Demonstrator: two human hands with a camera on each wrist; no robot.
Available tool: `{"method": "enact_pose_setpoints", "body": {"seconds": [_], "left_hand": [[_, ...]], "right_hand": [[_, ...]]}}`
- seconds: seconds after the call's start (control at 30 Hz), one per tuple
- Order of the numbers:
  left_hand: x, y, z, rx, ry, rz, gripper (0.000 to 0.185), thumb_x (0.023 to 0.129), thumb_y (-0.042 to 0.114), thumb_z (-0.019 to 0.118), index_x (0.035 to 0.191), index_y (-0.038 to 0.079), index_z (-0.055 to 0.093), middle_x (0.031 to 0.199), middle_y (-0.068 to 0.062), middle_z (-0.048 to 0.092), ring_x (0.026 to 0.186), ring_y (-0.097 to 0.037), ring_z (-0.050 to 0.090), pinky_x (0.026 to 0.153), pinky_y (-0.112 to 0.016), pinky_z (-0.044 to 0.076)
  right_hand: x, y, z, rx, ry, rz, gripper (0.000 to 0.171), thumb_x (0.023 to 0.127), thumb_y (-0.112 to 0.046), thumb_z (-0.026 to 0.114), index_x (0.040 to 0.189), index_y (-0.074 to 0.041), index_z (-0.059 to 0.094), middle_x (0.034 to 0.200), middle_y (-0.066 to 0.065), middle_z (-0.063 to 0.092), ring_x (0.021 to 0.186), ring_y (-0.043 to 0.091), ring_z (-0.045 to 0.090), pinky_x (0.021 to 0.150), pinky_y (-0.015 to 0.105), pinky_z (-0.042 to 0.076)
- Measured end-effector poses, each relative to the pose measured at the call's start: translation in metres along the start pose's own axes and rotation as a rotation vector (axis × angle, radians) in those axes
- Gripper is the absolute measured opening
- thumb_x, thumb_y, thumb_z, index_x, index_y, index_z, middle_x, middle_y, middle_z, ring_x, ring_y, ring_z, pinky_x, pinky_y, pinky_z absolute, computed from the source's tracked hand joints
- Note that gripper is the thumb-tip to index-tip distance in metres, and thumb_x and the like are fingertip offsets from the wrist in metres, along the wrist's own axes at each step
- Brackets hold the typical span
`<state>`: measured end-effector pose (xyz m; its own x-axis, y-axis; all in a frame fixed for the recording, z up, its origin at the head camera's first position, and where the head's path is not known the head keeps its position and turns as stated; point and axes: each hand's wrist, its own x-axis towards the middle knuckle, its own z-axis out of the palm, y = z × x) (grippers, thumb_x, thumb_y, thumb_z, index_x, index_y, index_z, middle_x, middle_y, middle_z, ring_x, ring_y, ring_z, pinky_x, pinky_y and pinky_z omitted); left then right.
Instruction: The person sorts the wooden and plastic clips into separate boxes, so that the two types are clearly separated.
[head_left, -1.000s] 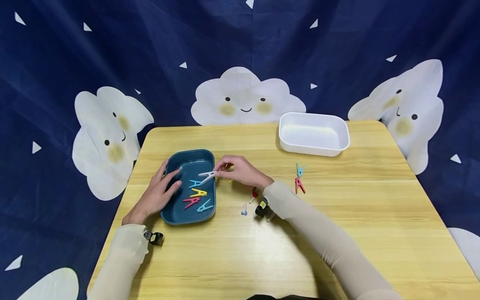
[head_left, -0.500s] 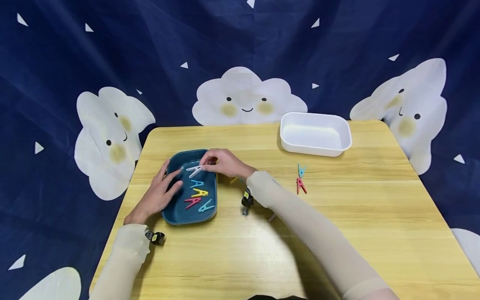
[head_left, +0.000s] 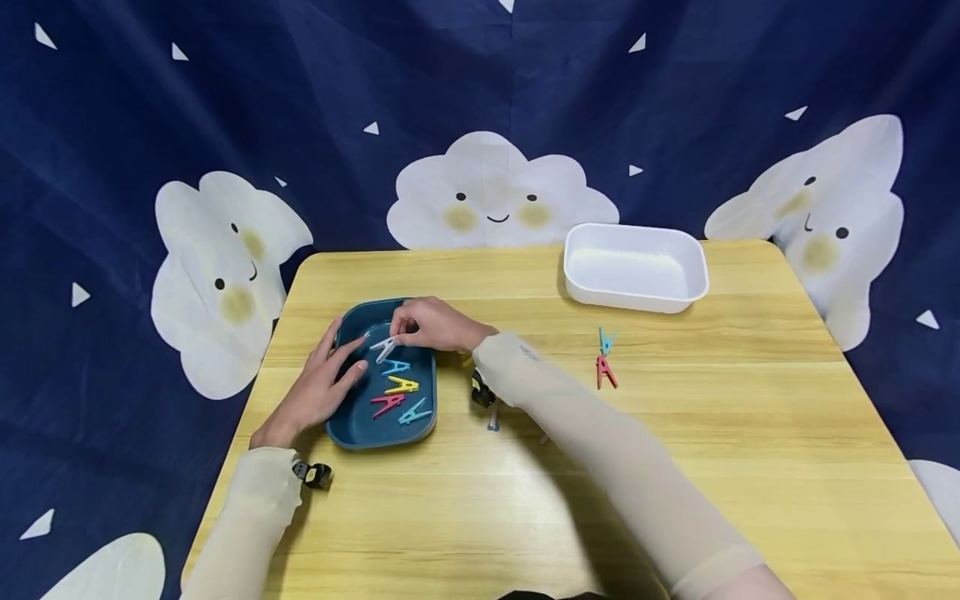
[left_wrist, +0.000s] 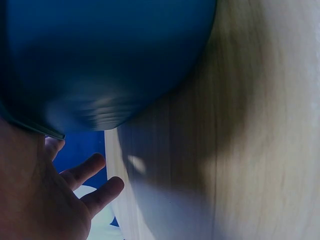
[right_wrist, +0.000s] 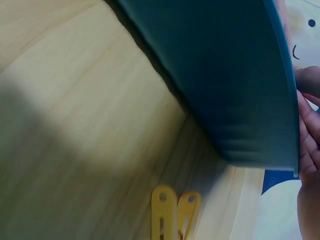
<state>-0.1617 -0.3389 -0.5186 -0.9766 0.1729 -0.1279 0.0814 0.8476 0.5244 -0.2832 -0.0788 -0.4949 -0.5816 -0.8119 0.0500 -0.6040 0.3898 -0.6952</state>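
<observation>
In the head view, a dark teal plastic tub (head_left: 360,432) stands on the left of the table. My left hand (head_left: 315,392) lies over its left rim, fingers loosely spread. Between thumb and fingertips my right hand (head_left: 435,323) pinches a white clothespin (head_left: 385,347), low inside the tub near its far right side. Below it on the tub's floor lie a blue clothespin (head_left: 396,367), a yellow clothespin (head_left: 402,385), a red clothespin (head_left: 387,404) and a light blue clothespin (head_left: 414,412). Both wrist views mostly show the tub's outer wall; the white clothespin is hidden there.
A white tub (head_left: 637,292) stands at the back right. Right of my forearm lie another light blue clothespin (head_left: 606,340) and another red clothespin (head_left: 605,372). Beside the teal tub is a yellow clothespin (right_wrist: 164,212). A small clothespin (head_left: 492,421) lies partly under my right wrist.
My right hand has carried the white clothespin leftward over the tub's right rim and down beside the other clothespins. The left hand has stayed at the left rim.
</observation>
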Motion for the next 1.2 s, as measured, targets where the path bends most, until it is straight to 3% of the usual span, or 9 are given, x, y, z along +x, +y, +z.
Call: {"method": "enact_pose_setpoints", "body": {"seconds": [0.2, 0.4, 0.83, 1.2], "left_hand": [[-0.002, 0.002, -0.003, 0.005, 0.000, 0.023, 0.064, 0.116, 0.049, 0.047, 0.168, 0.011, 0.044, 0.185, -0.008, -0.008, 0.165, -0.054, 0.010, 0.127, -0.079, 0.019], [-0.001, 0.002, -0.002, -0.003, -0.002, 0.014, 0.065, 0.116, 0.050, 0.046, 0.168, 0.012, 0.042, 0.185, -0.004, -0.011, 0.166, -0.054, 0.009, 0.126, -0.080, 0.018], [-0.002, 0.002, -0.002, -0.008, -0.021, -0.007, 0.065, 0.116, 0.051, 0.046, 0.170, 0.015, 0.040, 0.185, -0.004, -0.013, 0.166, -0.053, 0.007, 0.126, -0.081, 0.016], [-0.002, 0.002, -0.002, -0.014, -0.023, -0.019, 0.068, 0.115, 0.055, 0.045, 0.170, 0.016, 0.039, 0.185, 0.001, -0.016, 0.167, -0.051, 0.005, 0.127, -0.080, 0.015]], "right_hand": [[0.007, -0.005, 0.006, -0.098, -0.011, -0.010, 0.009, 0.106, -0.024, 0.075, 0.108, -0.016, 0.079, 0.108, -0.001, 0.074, 0.097, 0.010, 0.066, 0.091, 0.022, 0.053], [0.007, -0.004, 0.008, -0.106, 0.004, -0.001, 0.010, 0.105, -0.023, 0.076, 0.110, -0.015, 0.079, 0.109, 0.000, 0.074, 0.098, 0.011, 0.066, 0.092, 0.022, 0.054], [-0.007, -0.003, 0.003, 0.129, 0.060, 0.012, 0.008, 0.106, -0.021, 0.075, 0.109, -0.014, 0.078, 0.110, 0.001, 0.073, 0.097, 0.011, 0.066, 0.089, 0.017, 0.054], [-0.039, 0.005, -0.008, 0.219, 0.140, 0.020, 0.014, 0.104, -0.021, 0.077, 0.113, -0.011, 0.080, 0.110, -0.002, 0.073, 0.100, 0.011, 0.066, 0.098, 0.028, 0.058]]}}
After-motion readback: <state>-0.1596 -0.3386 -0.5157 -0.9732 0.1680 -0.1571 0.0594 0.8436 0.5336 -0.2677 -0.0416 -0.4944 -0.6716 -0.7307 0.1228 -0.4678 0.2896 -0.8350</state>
